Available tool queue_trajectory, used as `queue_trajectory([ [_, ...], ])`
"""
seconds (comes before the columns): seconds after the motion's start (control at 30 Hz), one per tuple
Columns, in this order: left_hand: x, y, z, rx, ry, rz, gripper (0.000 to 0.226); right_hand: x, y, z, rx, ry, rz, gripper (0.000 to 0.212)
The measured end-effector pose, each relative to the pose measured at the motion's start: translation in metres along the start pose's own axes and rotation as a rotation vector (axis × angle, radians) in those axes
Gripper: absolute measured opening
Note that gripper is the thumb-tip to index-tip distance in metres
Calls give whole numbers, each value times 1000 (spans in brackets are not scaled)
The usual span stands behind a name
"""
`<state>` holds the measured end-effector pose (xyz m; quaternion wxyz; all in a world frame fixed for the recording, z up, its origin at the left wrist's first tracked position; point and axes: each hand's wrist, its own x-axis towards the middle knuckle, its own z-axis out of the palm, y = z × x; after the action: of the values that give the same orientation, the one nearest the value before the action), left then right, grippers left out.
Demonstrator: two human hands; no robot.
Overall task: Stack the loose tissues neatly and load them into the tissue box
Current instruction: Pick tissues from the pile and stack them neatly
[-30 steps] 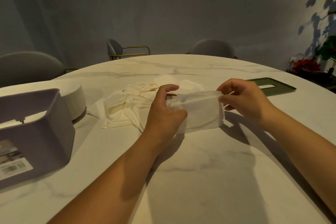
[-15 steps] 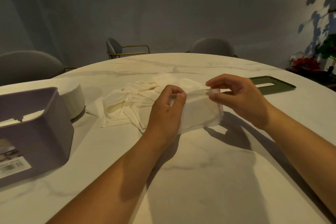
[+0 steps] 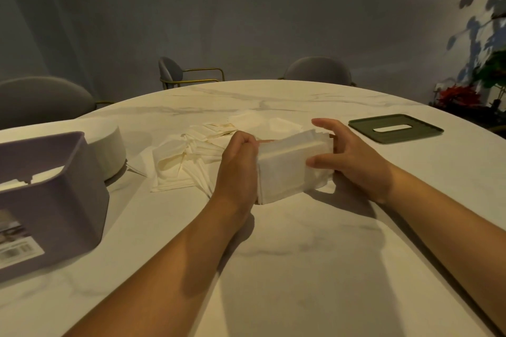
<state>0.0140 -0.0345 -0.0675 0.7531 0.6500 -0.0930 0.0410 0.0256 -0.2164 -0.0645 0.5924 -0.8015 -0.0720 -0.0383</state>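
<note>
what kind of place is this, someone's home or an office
Probably a dining room, though home or restaurant is unclear: a large round marble-look table, padded chairs set around it, one with a gold frame, and plants by the wall on the right.

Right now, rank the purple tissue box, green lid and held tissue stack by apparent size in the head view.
1. purple tissue box, nearest and cropped.
2. held tissue stack.
3. green lid, farther and foreshortened, so unsure.
</note>
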Motion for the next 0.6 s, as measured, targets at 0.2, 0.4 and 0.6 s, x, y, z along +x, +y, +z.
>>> queue_trajectory([
  [0.2,-1,1,0,-12,-106,-33,6,1,3,-1,59,10,-15,56],
  [0.4,-1,3,-2,229,-215,155,45,-2,-4,3,18,101,-189,31],
  [0.6,-1,4,-1,320,-177,204,47,-4,-11,7,-83,189,-277,15],
])
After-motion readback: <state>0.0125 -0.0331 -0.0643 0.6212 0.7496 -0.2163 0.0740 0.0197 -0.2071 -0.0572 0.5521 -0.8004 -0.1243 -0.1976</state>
